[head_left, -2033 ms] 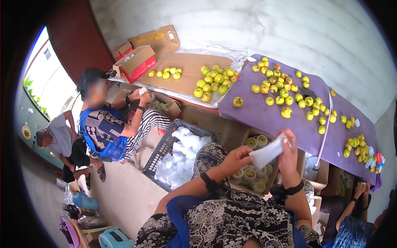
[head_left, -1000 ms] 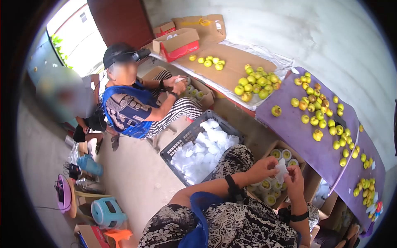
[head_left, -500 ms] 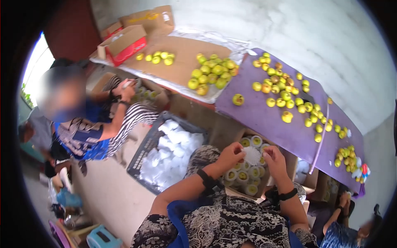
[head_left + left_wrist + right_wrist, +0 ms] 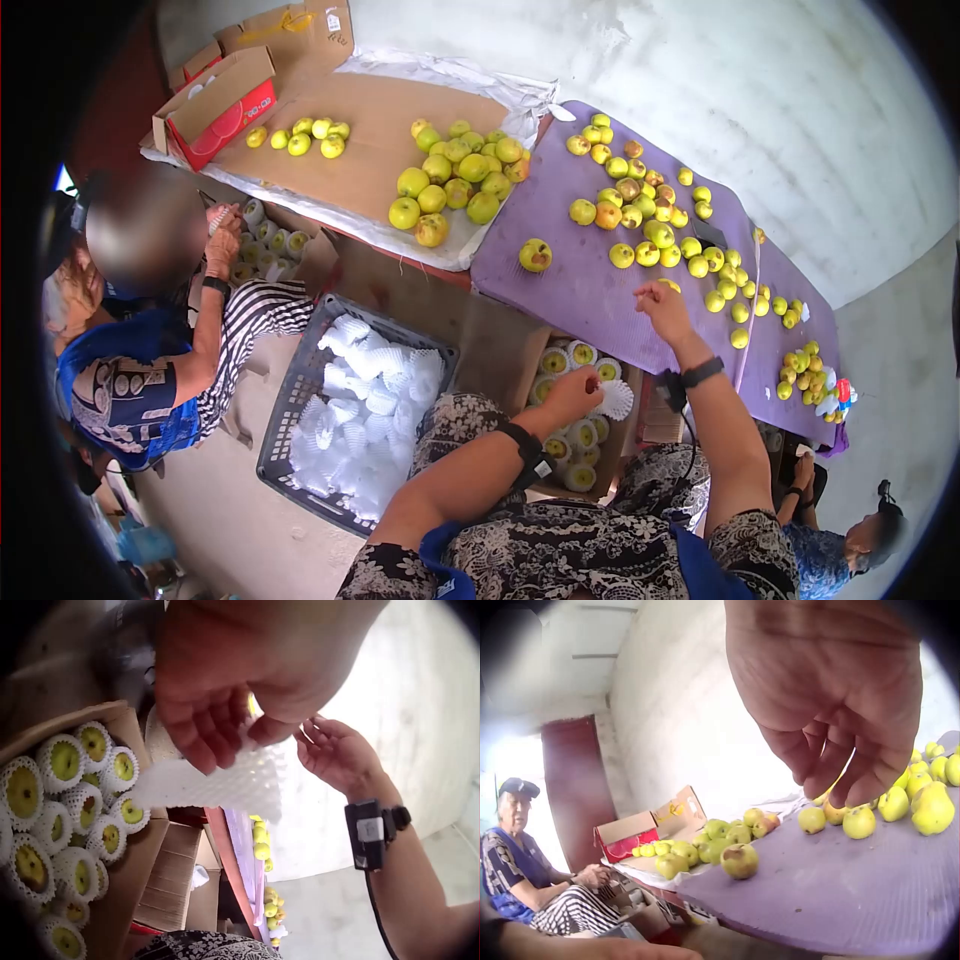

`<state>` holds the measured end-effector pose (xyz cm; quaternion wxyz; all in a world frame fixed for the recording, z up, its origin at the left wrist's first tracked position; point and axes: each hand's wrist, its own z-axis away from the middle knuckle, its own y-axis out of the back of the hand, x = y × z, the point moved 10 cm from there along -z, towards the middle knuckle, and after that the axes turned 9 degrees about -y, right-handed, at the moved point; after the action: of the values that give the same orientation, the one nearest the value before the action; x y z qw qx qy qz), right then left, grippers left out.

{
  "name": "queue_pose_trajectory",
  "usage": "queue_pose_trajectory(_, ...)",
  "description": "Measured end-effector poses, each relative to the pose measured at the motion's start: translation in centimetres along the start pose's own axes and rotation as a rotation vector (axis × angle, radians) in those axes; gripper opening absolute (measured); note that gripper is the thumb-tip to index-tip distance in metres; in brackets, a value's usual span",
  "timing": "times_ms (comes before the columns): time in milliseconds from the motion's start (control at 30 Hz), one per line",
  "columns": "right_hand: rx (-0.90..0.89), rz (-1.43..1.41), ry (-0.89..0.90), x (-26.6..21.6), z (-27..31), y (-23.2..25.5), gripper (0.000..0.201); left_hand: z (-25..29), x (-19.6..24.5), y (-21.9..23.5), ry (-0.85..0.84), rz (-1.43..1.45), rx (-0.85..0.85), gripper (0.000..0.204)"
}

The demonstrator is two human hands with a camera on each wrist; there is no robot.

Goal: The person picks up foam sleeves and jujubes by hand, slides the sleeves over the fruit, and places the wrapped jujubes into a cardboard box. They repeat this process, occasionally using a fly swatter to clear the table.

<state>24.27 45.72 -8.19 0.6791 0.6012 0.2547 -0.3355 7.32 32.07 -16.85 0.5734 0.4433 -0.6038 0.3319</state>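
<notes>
Since earlier, has moved the right fingers off the foam net and out over the purple surface. Pinches the net in the left fingers, near the box of wrapped apples. Holds the right fingers loosely bent, apparently round nothing, close to loose apples. Probably amounts to fetching an apple for the net; calls next for closing the right fingers on one. Has the black crate well left of the left fingers.
</notes>
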Motion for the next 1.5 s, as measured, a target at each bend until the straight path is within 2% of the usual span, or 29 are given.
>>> queue_pose_trajectory(67,-0.080,0.187,-0.001,-0.9,-3.3,-1.4,0.018,-0.3,-0.9,-0.3,0.020,-0.044,-0.031,0.023)
queue_pose_trajectory(100,-0.090,0.191,-0.001,-1.1,-5.2,-1.8,0.018,-0.4,-1.4,-0.7,0.037,-0.094,-0.064,0.024)
queue_pose_trajectory(167,0.034,0.421,0.203,-3.3,-8.3,-2.3,0.023,-0.5,-1.1,-1.3,0.019,-0.055,-0.094,0.022)
queue_pose_trajectory(200,0.023,0.422,0.210,-4.1,-9.6,-2.8,0.023,-0.6,-0.6,-1.8,-0.008,-0.023,-0.130,0.019)
queue_pose_trajectory(233,0.034,0.537,0.291,-5.7,-10.5,-3.5,0.027,-0.7,-0.4,-1.7,-0.004,-0.023,-0.119,0.019)
queue_pose_trajectory(267,0.047,0.650,0.374,-7.2,-11.1,-4.3,0.032,-0.8,-0.3,-2.1,0.004,-0.059,-0.175,0.019)
queue_pose_trajectory(300,0.041,0.648,0.382,-7.6,-12.0,-5.1,0.032,-0.8,0.0,-2.4,0.012,-0.096,-0.233,0.019)
queue_pose_trajectory(367,0.141,0.845,0.469,-9.0,-13.2,-6.6,0.039,-0.9,0.8,-1.9,0.039,-0.120,-0.246,0.018)
queue_pose_trajectory(400,0.074,0.896,0.371,-8.5,-14.4,-7.5,0.050,-0.9,0.9,-2.0,0.046,-0.103,-0.262,0.018)
queue_pose_trajectory(433,0.066,0.890,0.383,-9.0,-14.7,-8.2,0.050,-1.0,0.9,-2.1,0.052,-0.087,-0.278,0.017)
queue_pose_trajectory(533,0.113,1.088,0.242,-8.2,-16.6,-9.3,0.063,-1.2,1.0,-1.7,0.061,-0.082,-0.264,0.016)
queue_pose_trajectory(633,0.107,1.143,0.187,-8.3,-17.1,-9.8,0.061,-1.3,1.2,-1.1,0.082,-0.069,-0.247,0.014)
queue_pose_trajectory(767,0.174,1.068,0.272,-7.6,-17.9,-10.3,0.054,-1.2,1.5,-0.5,0.081,-0.104,-0.229,0.014)
queue_pose_trajectory(900,0.208,1.075,0.269,-8.6,-16.8,-10.3,0.048,-0.9,0.8,-0.9,0.081,-0.117,-0.208,0.014)
queue_pose_trajectory(967,0.233,1.202,0.367,-9.4,-15.5,-10.7,0.042,-0.8,0.2,-1.3,0.068,-0.138,-0.199,0.013)
queue_pose_trajectory(1000,0.241,1.209,0.361,-9.6,-14.8,-10.5,0.042,-0.9,-0.2,-1.5,0.060,-0.157,-0.190,0.013)
queue_pose_trajectory(1067,0.214,1.018,0.377,-10.2,-12.9,-9.7,0.060,-1.1,-1.9,-2.0,0.038,-0.160,-0.176,0.013)
queue_pose_trajectory(1100,0.225,1.026,0.367,-9.6,-12.3,-9.2,0.060,-1.0,-2.1,-2.1,0.028,-0.164,-0.156,0.013)
queue_pose_trajectory(1167,0.089,0.420,0.479,-8.7,-10.6,-7.9,0.060,-0.6,-2.0,-2.0,0.040,-0.161,-0.170,0.013)
queue_pose_trajectory(1200,-0.019,0.196,0.378,-8.3,-9.3,-7.7,0.057,-0.7,-2.6,-1.9,0.032,-0.172,-0.143,0.014)
queue_pose_trajectory(1233,-0.004,0.205,0.376,-7.8,-7.8,-7.4,0.057,-0.6,-2.5,-1.6,0.022,-0.182,-0.116,0.016)
queue_pose_trajectory(1300,-0.179,-0.200,0.271,-6.0,-5.1,-7.1,0.050,-0.4,-2.0,-1.1,0.019,-0.172,-0.118,0.015)
queue_pose_trajectory(1333,-0.159,-0.190,0.275,-6.3,-3.0,-6.3,0.050,-0.3,-1.8,-0.7,0.034,-0.166,-0.113,0.014)
queue_pose_trajectory(1400,-0.425,-0.755,-0.072,-5.4,1.5,-6.8,0.045,-0.1,-2.7,-0.5,0.052,-0.161,-0.112,0.014)
queue_pose_trajectory(1433,-0.407,-0.753,-0.074,-5.2,3.4,-5.9,0.045,-0.1,-3.1,-0.2,0.049,-0.199,-0.092,0.015)
queue_pose_trajectory(1500,-0.653,-1.046,-0.110,-5.9,7.7,-6.0,0.046,0.2,-2.6,1.0,0.040,-0.225,-0.031,0.017)
